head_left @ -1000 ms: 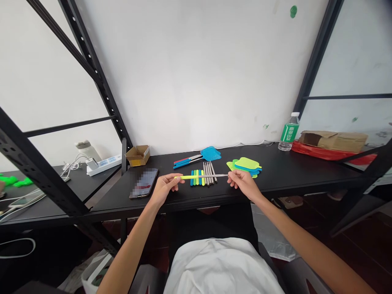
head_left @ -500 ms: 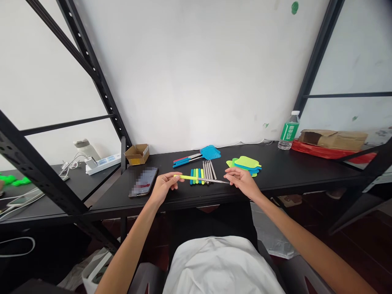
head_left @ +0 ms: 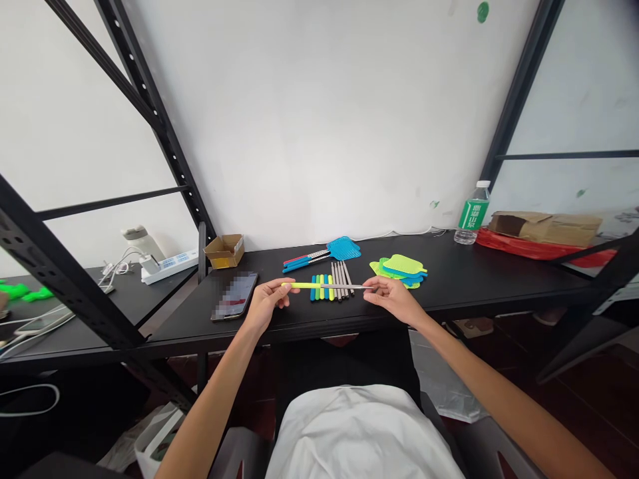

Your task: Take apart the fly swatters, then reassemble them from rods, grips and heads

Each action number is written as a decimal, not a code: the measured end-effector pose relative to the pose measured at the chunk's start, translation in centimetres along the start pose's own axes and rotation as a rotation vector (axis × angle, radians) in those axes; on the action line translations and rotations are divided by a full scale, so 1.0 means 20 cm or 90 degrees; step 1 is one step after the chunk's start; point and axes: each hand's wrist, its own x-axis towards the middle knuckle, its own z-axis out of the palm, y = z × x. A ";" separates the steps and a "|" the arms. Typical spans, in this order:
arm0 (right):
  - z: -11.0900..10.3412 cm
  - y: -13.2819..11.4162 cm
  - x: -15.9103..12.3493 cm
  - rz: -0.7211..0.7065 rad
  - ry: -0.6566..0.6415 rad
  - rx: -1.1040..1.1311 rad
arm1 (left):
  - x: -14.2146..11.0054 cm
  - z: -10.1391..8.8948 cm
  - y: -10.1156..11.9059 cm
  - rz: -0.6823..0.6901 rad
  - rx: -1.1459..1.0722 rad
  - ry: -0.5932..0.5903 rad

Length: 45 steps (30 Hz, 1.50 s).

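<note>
Level above the desk, a yellow fly swatter handle (head_left: 302, 285) is joined end to end with a silver metal rod (head_left: 342, 287). My left hand (head_left: 269, 299) pinches the handle's outer end. At the other side, my right hand (head_left: 392, 297) has its fingertips closed on the rod's far end. Beneath lie several blue, green and yellow handles (head_left: 315, 293) in a row, beside several metal rods (head_left: 344, 274). Mesh fly swatter heads (head_left: 403, 265) in yellow, green and blue are piled beyond my right hand. Blue-headed fly swatters (head_left: 344, 248) lie at the back.
A phone (head_left: 237, 296) and a small open cardboard box (head_left: 224, 251) sit on the left of the black desk (head_left: 449, 286). A water bottle (head_left: 472, 214) stands back right, near a cardboard piece (head_left: 559, 228) on red plastic. Black shelf posts (head_left: 164, 133) flank the desk.
The rod's right end has risen, so handle and rod are nearly level. My right hand has shifted slightly left along with it; my left hand stays on the handle.
</note>
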 end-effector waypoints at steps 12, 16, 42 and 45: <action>0.00 -0.04 -0.02 0.002 0.010 -0.064 | -0.01 0.02 0.02 -0.001 0.050 -0.029; 0.00 -0.04 -0.02 -0.006 0.005 -0.072 | -0.01 0.01 0.01 -0.004 0.044 -0.027; 0.01 -0.03 -0.01 -0.017 0.003 -0.070 | -0.01 0.02 0.02 -0.005 0.054 -0.025; 0.00 -0.02 0.00 -0.010 -0.004 -0.033 | -0.01 0.02 0.03 -0.003 0.058 -0.030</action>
